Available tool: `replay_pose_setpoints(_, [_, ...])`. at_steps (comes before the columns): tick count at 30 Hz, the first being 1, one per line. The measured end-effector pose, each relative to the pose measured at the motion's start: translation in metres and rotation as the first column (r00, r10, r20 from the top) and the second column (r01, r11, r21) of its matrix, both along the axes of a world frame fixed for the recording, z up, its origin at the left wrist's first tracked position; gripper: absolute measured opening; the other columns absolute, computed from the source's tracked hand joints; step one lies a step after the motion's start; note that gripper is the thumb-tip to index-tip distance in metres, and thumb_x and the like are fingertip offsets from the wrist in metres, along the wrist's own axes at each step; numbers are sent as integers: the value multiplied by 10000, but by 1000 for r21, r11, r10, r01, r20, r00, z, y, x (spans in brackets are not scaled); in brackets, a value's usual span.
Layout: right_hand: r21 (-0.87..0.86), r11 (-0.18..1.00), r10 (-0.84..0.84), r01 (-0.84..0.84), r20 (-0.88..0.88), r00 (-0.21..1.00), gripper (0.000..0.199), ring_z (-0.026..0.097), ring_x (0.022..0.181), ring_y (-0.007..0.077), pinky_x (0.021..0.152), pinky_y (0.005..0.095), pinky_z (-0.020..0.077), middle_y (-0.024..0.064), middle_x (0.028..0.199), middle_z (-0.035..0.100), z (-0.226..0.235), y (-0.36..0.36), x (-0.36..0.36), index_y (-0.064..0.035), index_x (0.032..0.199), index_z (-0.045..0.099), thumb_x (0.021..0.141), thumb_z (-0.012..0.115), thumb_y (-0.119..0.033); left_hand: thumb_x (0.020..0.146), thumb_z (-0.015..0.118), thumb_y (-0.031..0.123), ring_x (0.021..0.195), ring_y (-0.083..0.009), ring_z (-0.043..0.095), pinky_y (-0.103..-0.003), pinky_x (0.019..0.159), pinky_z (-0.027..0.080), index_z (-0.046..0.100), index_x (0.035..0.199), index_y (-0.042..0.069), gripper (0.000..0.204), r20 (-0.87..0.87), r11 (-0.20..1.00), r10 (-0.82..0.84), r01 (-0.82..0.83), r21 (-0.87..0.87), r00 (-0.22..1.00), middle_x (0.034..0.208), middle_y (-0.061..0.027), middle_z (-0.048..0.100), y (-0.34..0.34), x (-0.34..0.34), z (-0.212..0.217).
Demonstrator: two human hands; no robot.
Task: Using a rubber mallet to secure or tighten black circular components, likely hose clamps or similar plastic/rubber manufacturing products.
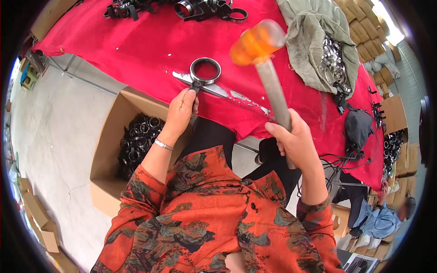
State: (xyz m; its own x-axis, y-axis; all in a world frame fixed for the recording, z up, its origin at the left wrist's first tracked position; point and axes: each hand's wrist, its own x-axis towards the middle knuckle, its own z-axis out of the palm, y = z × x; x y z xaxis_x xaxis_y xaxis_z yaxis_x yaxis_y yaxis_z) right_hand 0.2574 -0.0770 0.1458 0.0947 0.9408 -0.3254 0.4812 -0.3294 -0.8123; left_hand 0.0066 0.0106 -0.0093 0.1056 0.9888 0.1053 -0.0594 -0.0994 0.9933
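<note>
My left hand (181, 111) is closed round the short black handle of a ring-shaped part (216, 73), a black and silver ring. That ring lies over a flat metal bar (215, 90) on the red cloth; whether they touch I cannot tell. In my right hand (295, 139) is a mallet (276, 88), gripped by its grey handle. Its orange, translucent head is raised above the cloth, to the right of the ring and apart from it.
More black ring parts (205, 8) lie along the table's far side. A grey-green sack (298, 50) of shiny metal rings stands at the right, near a black pouch (359, 129) and cables. Left of my legs, a cardboard box (105, 141) holds many ring parts. Someone in blue is at lower right.
</note>
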Motion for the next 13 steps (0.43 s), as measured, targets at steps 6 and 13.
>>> replay_pose_setpoints(6, [181, 964, 118, -193, 356, 927, 419, 524, 606, 271, 592, 367, 453, 202, 694, 553, -45, -23, -4, 24, 958, 482, 808, 732, -277, 997, 452, 367, 589, -86, 491, -238, 553, 412, 519, 786, 60, 378, 85, 997, -17, 23, -76, 996, 649, 5, 499, 1, 11, 12])
replay_pose_setpoints(13, [396, 899, 96, -188, 241, 966, 361, 516, 580, 255, 564, 354, 445, 168, 682, 557, 16, -16, -32, -1, 951, 505, 811, 736, -240, 998, 429, 413, 589, -90, 509, -228, 559, 431, 525, 819, 75, 395, 35, 1000, -5, 7, -30, 999, 652, 8, 510, -1, 5, 6])
